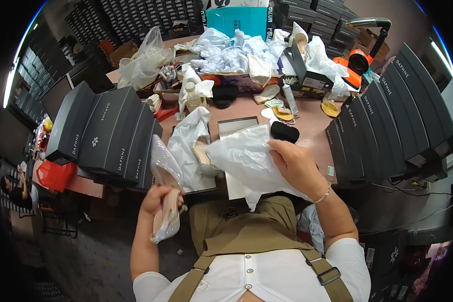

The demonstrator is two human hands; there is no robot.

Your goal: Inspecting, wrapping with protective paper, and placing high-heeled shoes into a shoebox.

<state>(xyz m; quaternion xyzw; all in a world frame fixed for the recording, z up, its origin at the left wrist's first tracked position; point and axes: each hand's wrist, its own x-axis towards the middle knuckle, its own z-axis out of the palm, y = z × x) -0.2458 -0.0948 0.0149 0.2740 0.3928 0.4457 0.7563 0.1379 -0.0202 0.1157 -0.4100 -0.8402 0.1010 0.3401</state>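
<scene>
My left hand point(157, 200) is closed around the middle of a pale pointed shoe point(167, 222), held up off the table's near edge at the left. Shiny, see-through material shows at both ends of the shoe. With thumb and fingers, my right hand point(301, 166) pinches a sheet of white tissue paper point(249, 153), which hangs over an open shoebox point(237, 125). Left of the sheet, a second shoe point(204, 160) with a glittery heel part lies on more white tissue point(183, 146); the sheet lies close to it or over its edge.
Closed dark shoeboxes stand in a row at left point(107, 133) and another at right point(375, 118). Behind are a pile of crumpled tissue point(236, 50), a clear bottle point(192, 95), a white tube point(290, 100) and black pads point(284, 132). A red bag point(57, 174) hangs at far left.
</scene>
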